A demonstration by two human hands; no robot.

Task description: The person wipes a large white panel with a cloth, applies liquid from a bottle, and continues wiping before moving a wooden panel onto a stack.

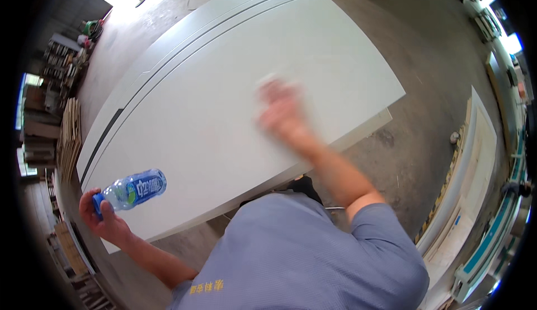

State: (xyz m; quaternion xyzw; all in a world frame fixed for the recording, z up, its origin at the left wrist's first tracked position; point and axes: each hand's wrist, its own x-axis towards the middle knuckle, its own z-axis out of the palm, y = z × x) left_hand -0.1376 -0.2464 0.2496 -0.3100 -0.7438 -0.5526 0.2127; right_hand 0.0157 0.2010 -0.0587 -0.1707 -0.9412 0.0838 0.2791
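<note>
My left hand (109, 223) is closed around the blue cap end of a clear plastic bottle (120, 194) with a blue label. The bottle lies nearly sideways over the near left part of a large white panel (201, 120), its base pointing right. Dark grooves run along the panel's far left side, with a black strip (103, 142) set in near its left end. Over the panel's right half is my right hand (282, 108), smeared by motion. A whitish blur shows at its fingertips; whether it holds something there cannot be made out.
Beneath the panel shows another pale board edge (363, 128). Long white boards (467, 181) lie on the floor at right, beside yellow-black striped edging. Stacked wooden sheets (70, 136) and cluttered shelves (61, 58) stand at left. A teal-edged machine bed (492, 226) runs along the far right.
</note>
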